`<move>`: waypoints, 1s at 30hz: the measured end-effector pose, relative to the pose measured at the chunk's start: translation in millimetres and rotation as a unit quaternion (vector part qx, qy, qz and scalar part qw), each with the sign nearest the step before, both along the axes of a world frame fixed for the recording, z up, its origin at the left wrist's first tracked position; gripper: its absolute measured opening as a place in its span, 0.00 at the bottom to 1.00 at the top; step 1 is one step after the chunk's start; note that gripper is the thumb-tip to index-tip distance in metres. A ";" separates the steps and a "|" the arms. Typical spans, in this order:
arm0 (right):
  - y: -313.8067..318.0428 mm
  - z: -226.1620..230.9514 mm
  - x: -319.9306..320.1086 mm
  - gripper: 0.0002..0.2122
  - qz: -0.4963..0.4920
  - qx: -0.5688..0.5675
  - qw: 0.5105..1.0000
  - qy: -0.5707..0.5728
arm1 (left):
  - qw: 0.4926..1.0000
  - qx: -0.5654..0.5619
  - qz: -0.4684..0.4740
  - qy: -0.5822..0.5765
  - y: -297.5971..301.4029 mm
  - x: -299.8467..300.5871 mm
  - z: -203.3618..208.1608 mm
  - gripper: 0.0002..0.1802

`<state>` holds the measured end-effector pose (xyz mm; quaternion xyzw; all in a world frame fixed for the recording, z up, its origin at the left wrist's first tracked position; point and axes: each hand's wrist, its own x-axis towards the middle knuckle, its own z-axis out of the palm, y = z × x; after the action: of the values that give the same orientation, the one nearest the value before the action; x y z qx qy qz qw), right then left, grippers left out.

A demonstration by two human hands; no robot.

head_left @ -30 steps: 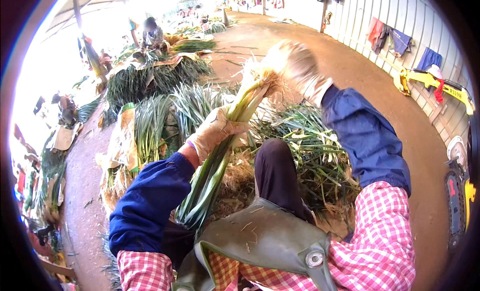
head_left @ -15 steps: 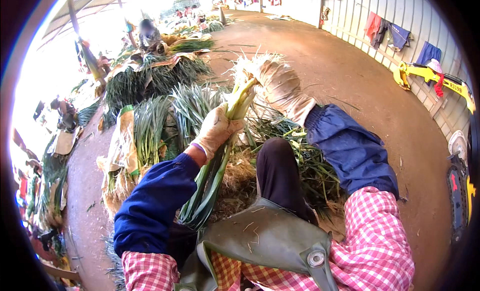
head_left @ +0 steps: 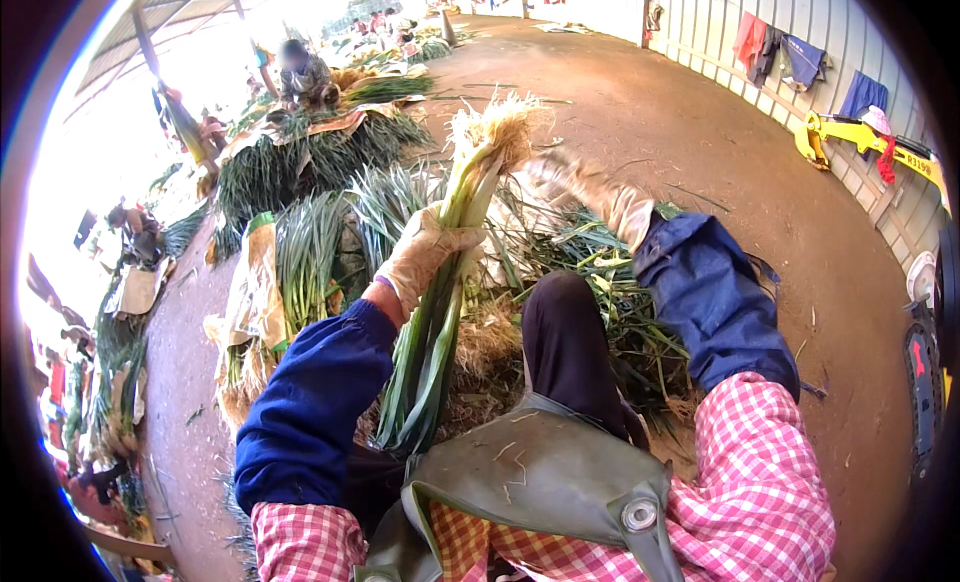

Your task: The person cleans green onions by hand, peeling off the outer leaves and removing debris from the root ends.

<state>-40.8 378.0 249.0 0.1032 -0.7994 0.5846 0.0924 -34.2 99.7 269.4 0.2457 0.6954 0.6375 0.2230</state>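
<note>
My left hand, in a pale glove, is closed around a bunch of leeks. The bunch tilts slightly, its shaggy roots up and its dark green leaves hanging toward my lap. To the right of the roots is my gloved right hand, smeared by motion, so its fingers cannot be made out. A gap shows between that hand and the stalks. Below, by my knee, lie a heap of loose green leaves and a brown mass of roots.
A green apron covers my lap. Leek bundles lie ahead on the left, with a larger leafy pile behind. A person sits beyond it. Right, a yellow machine arm stands by the wall, where clothes hang.
My right hand has come away from the roots, moving right and slightly down. The leek bunch in my left hand stands more upright, its roots now fully exposed.
</note>
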 end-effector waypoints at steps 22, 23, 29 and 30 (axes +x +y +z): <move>210.4 -49.4 -4.8 0.18 -0.404 0.465 0.740 -0.269 | 0.999 0.030 -0.032 0.002 -1.5 -1.9 7.2 0.17; 197.9 -62.6 -0.4 0.22 -0.423 0.416 0.756 -0.277 | 1.000 0.024 -0.017 -0.006 -8.4 -4.0 7.1 0.17; 126.7 -59.1 9.0 0.21 -0.142 0.069 0.987 0.022 | 1.000 -0.015 0.005 -0.004 3.0 -6.5 11.9 0.15; 54.3 -28.3 13.6 0.13 -0.083 0.136 0.986 0.049 | 0.999 0.029 0.025 -0.037 -4.6 -0.7 7.5 0.15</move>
<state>-27.2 432.4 220.7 0.0766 -0.8716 0.4552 0.1649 -34.9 95.1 276.9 0.2107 0.6741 0.6713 0.2248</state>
